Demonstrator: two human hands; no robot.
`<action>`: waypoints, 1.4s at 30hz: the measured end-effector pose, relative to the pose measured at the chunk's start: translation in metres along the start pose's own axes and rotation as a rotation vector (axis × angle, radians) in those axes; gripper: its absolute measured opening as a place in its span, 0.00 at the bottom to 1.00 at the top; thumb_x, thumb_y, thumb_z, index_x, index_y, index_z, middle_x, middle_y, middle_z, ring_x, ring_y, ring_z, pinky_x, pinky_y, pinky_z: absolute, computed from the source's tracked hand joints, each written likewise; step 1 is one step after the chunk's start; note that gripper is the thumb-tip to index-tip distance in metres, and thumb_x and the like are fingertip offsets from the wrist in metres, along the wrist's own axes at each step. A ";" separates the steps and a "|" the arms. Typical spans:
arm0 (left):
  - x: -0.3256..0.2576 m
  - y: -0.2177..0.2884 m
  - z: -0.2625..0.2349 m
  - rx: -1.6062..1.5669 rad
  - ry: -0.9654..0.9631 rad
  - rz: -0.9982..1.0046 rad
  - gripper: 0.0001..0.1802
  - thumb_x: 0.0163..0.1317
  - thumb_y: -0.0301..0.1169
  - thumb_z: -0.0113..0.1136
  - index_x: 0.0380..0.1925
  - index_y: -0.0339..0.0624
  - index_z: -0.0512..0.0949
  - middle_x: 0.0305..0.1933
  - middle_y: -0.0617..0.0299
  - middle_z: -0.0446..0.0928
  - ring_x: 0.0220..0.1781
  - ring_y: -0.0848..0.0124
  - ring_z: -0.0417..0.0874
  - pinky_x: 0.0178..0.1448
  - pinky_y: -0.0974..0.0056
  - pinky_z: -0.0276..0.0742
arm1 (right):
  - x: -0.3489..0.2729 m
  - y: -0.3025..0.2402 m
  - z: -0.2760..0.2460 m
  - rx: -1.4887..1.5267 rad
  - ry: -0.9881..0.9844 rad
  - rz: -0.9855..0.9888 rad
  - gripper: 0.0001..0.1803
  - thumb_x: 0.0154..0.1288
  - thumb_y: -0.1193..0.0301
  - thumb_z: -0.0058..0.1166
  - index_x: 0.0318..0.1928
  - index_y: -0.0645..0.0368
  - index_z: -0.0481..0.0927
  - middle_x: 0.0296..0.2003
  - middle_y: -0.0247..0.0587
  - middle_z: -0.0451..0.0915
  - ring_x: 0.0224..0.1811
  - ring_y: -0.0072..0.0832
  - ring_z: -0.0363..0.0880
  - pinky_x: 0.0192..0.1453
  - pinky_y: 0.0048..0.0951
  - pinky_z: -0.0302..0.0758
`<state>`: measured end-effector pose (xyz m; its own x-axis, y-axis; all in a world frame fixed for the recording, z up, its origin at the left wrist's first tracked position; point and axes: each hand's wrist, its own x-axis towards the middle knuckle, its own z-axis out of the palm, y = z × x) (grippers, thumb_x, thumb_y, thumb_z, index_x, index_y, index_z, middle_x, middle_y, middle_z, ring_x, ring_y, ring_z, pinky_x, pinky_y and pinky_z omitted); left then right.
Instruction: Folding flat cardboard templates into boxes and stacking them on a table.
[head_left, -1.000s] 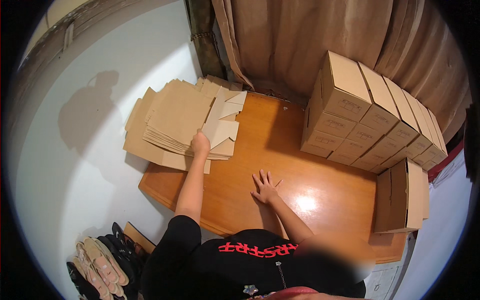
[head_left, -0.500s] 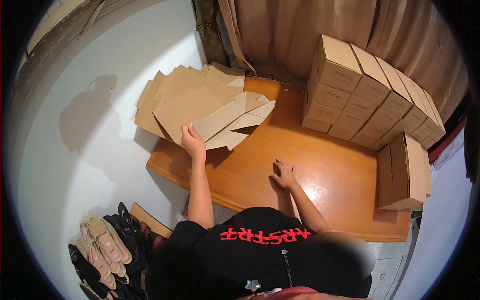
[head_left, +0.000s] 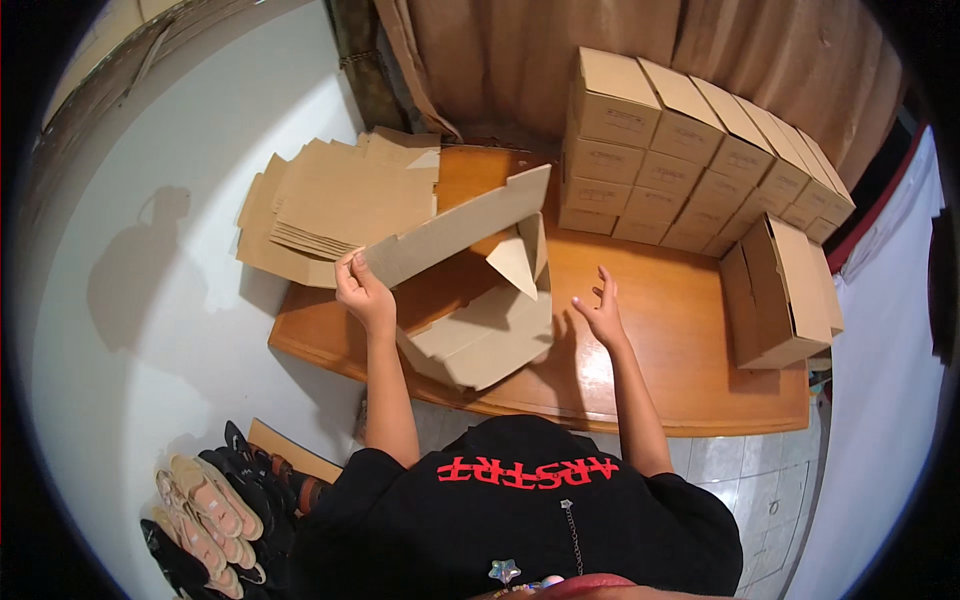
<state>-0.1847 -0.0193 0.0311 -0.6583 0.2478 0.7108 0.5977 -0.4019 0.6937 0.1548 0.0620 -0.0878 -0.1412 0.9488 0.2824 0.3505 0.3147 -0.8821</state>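
A brown cardboard box [head_left: 440, 238], partly unfolded into a tilted loop of walls with loose flaps, hangs over the left half of the table. My left hand [head_left: 364, 290] pinches its left end between thumb and fingers. Off the box's right side, my right hand [head_left: 603, 312] is raised above the table with fingers spread, holding nothing. Behind my left hand lies a stack of flat cardboard sheets [head_left: 350, 195], reaching past the table's left edge.
Closed cardboard boxes [head_left: 660, 165] stand stacked in rows at the back right of the wooden table [head_left: 650, 375]. Another upright box [head_left: 780, 295] stands nearer at the right edge. Several shoes [head_left: 215, 505] lie at the lower left, beside the white wall.
The held cardboard has come off the stack toward me and opened from flat into a loop. My right hand has lifted off the table, its fingers spreading. The view has shifted slightly.
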 end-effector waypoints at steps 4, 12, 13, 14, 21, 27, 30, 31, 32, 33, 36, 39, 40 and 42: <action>-0.016 0.025 0.020 -0.147 -0.085 -0.068 0.11 0.66 0.32 0.47 0.34 0.33 0.73 0.32 0.61 0.76 0.35 0.75 0.73 0.43 0.71 0.69 | -0.028 -0.040 -0.025 -0.036 -0.114 0.143 0.59 0.37 0.56 0.69 0.65 0.61 0.45 0.61 0.58 0.50 0.64 0.48 0.52 0.66 0.40 0.55; -0.050 0.065 0.063 -0.322 -0.316 -0.266 0.11 0.66 0.31 0.48 0.35 0.33 0.73 0.36 0.63 0.75 0.39 0.77 0.73 0.46 0.72 0.68 | -0.063 0.004 -0.093 -0.088 0.055 0.371 0.37 0.48 0.74 0.53 0.61 0.60 0.57 0.47 0.59 0.73 0.52 0.50 0.71 0.55 0.40 0.68; -0.054 0.072 0.070 -0.366 -0.353 -0.272 0.10 0.65 0.31 0.48 0.35 0.33 0.73 0.36 0.62 0.75 0.39 0.77 0.73 0.46 0.72 0.67 | -0.067 0.012 -0.107 -0.089 0.060 0.378 0.37 0.48 0.74 0.53 0.61 0.60 0.57 0.47 0.59 0.73 0.52 0.50 0.71 0.55 0.40 0.68; -0.057 0.077 0.077 -0.368 -0.358 -0.275 0.10 0.65 0.31 0.48 0.35 0.33 0.73 0.36 0.62 0.75 0.39 0.77 0.73 0.46 0.72 0.67 | -0.069 0.021 -0.122 -0.169 0.110 0.292 0.30 0.50 0.75 0.49 0.58 0.60 0.63 0.43 0.58 0.75 0.48 0.50 0.74 0.52 0.40 0.69; -0.075 0.089 0.123 -0.473 -0.524 -0.384 0.12 0.64 0.26 0.48 0.47 0.36 0.66 0.42 0.58 0.73 0.44 0.75 0.73 0.49 0.72 0.67 | -0.075 -0.021 -0.192 -0.350 0.225 0.342 0.16 0.57 0.70 0.44 0.43 0.64 0.77 0.38 0.60 0.77 0.45 0.51 0.75 0.47 0.41 0.71; -0.113 0.078 0.154 -0.381 -0.762 -0.398 0.24 0.58 0.24 0.54 0.53 0.37 0.59 0.57 0.49 0.62 0.60 0.62 0.64 0.61 0.63 0.61 | -0.086 -0.009 -0.229 -0.293 0.238 0.494 0.16 0.56 0.70 0.43 0.34 0.72 0.78 0.21 0.63 0.76 0.21 0.44 0.80 0.25 0.39 0.75; -0.130 0.079 0.146 -0.133 -0.960 -0.413 0.38 0.54 0.34 0.60 0.60 0.40 0.51 0.61 0.44 0.58 0.65 0.54 0.57 0.66 0.56 0.54 | -0.092 0.011 -0.241 -0.346 0.229 0.625 0.16 0.54 0.71 0.43 0.35 0.72 0.78 0.24 0.64 0.77 0.26 0.47 0.80 0.31 0.41 0.76; -0.132 0.092 0.139 -0.041 -1.048 -0.488 0.43 0.52 0.39 0.62 0.62 0.42 0.47 0.63 0.42 0.53 0.67 0.52 0.54 0.67 0.55 0.52 | -0.094 0.022 -0.244 -0.343 0.239 0.631 0.16 0.54 0.71 0.43 0.35 0.72 0.78 0.24 0.64 0.77 0.26 0.47 0.80 0.31 0.41 0.76; -0.133 0.104 0.131 0.054 -1.131 -0.560 0.49 0.50 0.44 0.63 0.64 0.45 0.44 0.65 0.40 0.49 0.68 0.50 0.50 0.68 0.53 0.50 | -0.096 0.033 -0.247 -0.393 0.221 0.678 0.16 0.52 0.71 0.43 0.35 0.72 0.78 0.26 0.65 0.77 0.30 0.49 0.80 0.35 0.41 0.75; -0.132 0.113 0.123 0.010 -1.245 -0.554 0.52 0.47 0.48 0.64 0.65 0.49 0.42 0.66 0.40 0.44 0.69 0.49 0.47 0.68 0.51 0.49 | -0.097 0.044 -0.249 -0.443 0.201 0.725 0.17 0.51 0.71 0.44 0.35 0.71 0.79 0.28 0.66 0.77 0.34 0.50 0.80 0.39 0.42 0.75; -0.148 0.106 0.104 0.003 -1.550 -0.418 0.50 0.44 0.55 0.63 0.66 0.58 0.50 0.68 0.38 0.33 0.71 0.46 0.41 0.68 0.46 0.48 | -0.099 0.073 -0.251 -0.430 0.196 0.758 0.17 0.50 0.70 0.44 0.35 0.70 0.79 0.33 0.67 0.76 0.40 0.52 0.77 0.45 0.42 0.73; -0.162 0.126 0.100 0.167 -1.717 -0.401 0.44 0.42 0.53 0.65 0.61 0.58 0.61 0.68 0.37 0.37 0.71 0.45 0.37 0.69 0.46 0.45 | -0.097 0.083 -0.250 -0.408 0.171 0.804 0.17 0.49 0.70 0.44 0.35 0.69 0.80 0.35 0.67 0.76 0.42 0.52 0.77 0.47 0.42 0.72; -0.165 0.126 0.100 0.169 -1.716 -0.403 0.44 0.42 0.53 0.65 0.61 0.58 0.61 0.68 0.37 0.37 0.71 0.45 0.37 0.69 0.46 0.45 | -0.095 0.079 -0.249 -0.407 0.169 0.804 0.17 0.49 0.70 0.44 0.35 0.69 0.80 0.35 0.67 0.76 0.42 0.52 0.77 0.47 0.42 0.72; -0.172 0.118 0.103 0.246 -1.754 -0.419 0.43 0.39 0.55 0.66 0.59 0.58 0.65 0.68 0.35 0.39 0.71 0.44 0.38 0.68 0.46 0.48 | -0.092 0.072 -0.246 -0.414 0.133 0.819 0.17 0.49 0.69 0.45 0.37 0.67 0.80 0.35 0.66 0.76 0.42 0.51 0.77 0.48 0.42 0.72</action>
<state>0.0464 -0.0188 0.0027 0.3262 0.8885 -0.3226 0.6913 0.0085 0.7225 0.4205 0.0037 -0.0851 0.3947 0.8664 -0.3058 0.6005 -0.4952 -0.6279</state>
